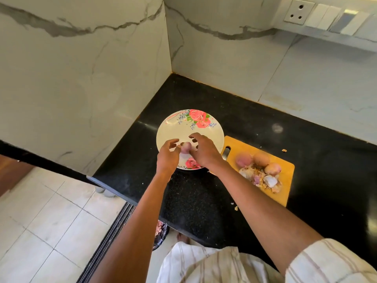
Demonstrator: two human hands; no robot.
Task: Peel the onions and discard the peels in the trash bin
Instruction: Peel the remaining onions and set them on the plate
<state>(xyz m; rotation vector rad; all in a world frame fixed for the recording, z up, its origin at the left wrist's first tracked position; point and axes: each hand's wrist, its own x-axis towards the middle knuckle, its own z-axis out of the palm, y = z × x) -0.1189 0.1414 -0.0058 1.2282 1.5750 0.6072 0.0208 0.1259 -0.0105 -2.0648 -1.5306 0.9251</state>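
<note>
White marble-veined walls (81, 68) meet in a corner at twelve o'clock above the black tabletop (255, 127). A socket (299, 11) sits at one o'clock; pale floor tiles (40, 221) spread at eight o'clock.

White plate (173, 129) with pink roses, black counter (265, 123), orange-yellow board (285, 193).

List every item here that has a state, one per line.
Small purple onion: peeled, held over the plate.
Left hand: gripping the onion.
Right hand: fingers curled beside the onion, contact unclear.
White floral plate: bare.
Orange wooden cutting board: carrying onions and loose peels.
</note>
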